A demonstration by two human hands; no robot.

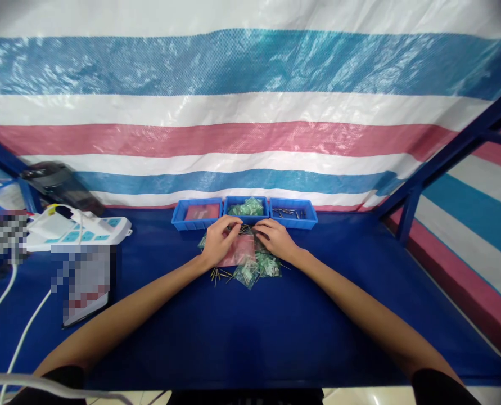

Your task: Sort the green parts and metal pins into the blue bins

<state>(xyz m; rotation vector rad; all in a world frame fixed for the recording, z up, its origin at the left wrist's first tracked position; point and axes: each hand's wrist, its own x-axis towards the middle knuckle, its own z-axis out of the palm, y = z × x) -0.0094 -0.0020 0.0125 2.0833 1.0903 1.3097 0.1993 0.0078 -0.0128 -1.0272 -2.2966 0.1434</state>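
Observation:
My left hand [220, 241] is curled at the left edge of a pink plastic bag [240, 251], its fingers bent near small dark metal pieces. On the bag's right side, my right hand [274, 239] has bent fingers over the pile; what its fingertips hold, if anything, is too small to make out. Several clear bags with green and silvery contents [268, 264] lie below and between the hands. Loose thin brass-coloured pieces [219, 274] are scattered on the blue table just below my left hand.
Behind the hands stand three blue bins: one with pink bags [197, 226], one with greenish bags [247, 219], one with thin metal pieces [294, 223]. At left are a white power strip [107, 226], cables, a dark bottle [62, 185] and a tablet-like device [90, 278].

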